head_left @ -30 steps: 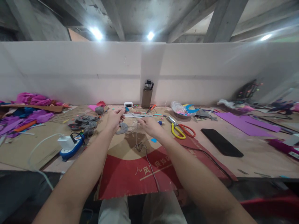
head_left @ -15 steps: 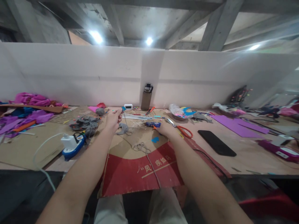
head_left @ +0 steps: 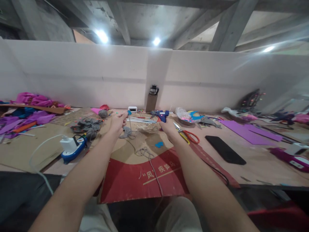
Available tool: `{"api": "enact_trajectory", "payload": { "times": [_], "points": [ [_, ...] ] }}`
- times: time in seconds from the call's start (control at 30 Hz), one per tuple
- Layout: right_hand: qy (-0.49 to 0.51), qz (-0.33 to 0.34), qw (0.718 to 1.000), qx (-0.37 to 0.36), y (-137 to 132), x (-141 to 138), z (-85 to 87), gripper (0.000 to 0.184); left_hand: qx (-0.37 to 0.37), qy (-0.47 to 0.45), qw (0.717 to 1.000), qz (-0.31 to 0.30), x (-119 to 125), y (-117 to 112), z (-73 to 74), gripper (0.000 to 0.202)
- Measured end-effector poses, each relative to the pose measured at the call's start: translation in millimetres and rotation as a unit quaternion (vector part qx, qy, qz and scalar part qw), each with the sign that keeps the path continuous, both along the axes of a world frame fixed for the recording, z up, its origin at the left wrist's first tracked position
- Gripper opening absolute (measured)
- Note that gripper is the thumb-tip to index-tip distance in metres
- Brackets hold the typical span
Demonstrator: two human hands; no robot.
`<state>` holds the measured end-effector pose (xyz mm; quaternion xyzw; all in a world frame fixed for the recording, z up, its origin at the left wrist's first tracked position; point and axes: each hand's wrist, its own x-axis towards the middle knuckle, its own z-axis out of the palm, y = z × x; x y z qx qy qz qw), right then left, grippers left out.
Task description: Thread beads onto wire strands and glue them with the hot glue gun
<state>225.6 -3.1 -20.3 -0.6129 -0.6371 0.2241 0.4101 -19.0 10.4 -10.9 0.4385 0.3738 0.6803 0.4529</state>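
My left hand (head_left: 118, 124) is closed in a pinch on a small blue piece (head_left: 129, 112), from which a grey cord (head_left: 130, 122) hangs down. My right hand (head_left: 168, 127) is wrapped round a blue glue gun (head_left: 164, 114), held above the cardboard with its nozzle toward the left. Between my forearms lies the tan and red cardboard (head_left: 142, 175). On it are a flat blue cutout (head_left: 159, 144), loops of grey yarn (head_left: 145, 151) and a grey scrap (head_left: 126, 132) below my left hand.
Orange-handled scissors (head_left: 191, 136) and a black phone (head_left: 224, 149) lie to the right. A dark bottle (head_left: 152, 99) stands against the wall. A blue power strip (head_left: 74, 150), grey scraps (head_left: 87, 125) and purple material (head_left: 40, 120) are at left. Purple sheets (head_left: 251, 132) lie far right.
My right hand has lifted the glue gun up and away from the cardboard. My left hand stays nearly in place with the blue piece. The view has shifted slightly.
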Motion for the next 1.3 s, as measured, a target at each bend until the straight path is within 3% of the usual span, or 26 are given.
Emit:
{"api": "enact_trajectory", "payload": {
  "times": [0.1, 0.2, 0.43, 0.67, 1.3],
  "points": [
    [0.08, 0.047, 0.995, 0.045, -9.6, -13.7, 9.4, 0.035, -0.018, 0.0, 1.0, -0.004, 4.1, -2.8, -1.3, 0.021],
    [0.179, 0.141, 0.97, 0.087, -24.7, -26.4, 18.9, 0.033, -0.038, -0.001, 0.999, -0.017, 6.6, -5.6, -0.4, 0.023],
    [0.126, 0.214, 0.961, 0.124, -33.9, -34.5, 18.2, 0.022, -0.044, 0.017, 0.998, -0.028, 7.9, -4.9, 1.3, 0.023],
    [0.08, 0.217, 0.962, 0.142, -26.2, -36.1, 7.8, 0.018, -0.05, 0.021, 0.998, -0.028, 12.3, -7.8, 3.7, 0.024],
    [0.0, 0.186, 0.97, 0.156, -36.5, -38.5, 11.7, 0.02, -0.047, 0.021, 0.997, -0.05, 16.8, -9.7, 4.1, 0.022]
  ]
}}
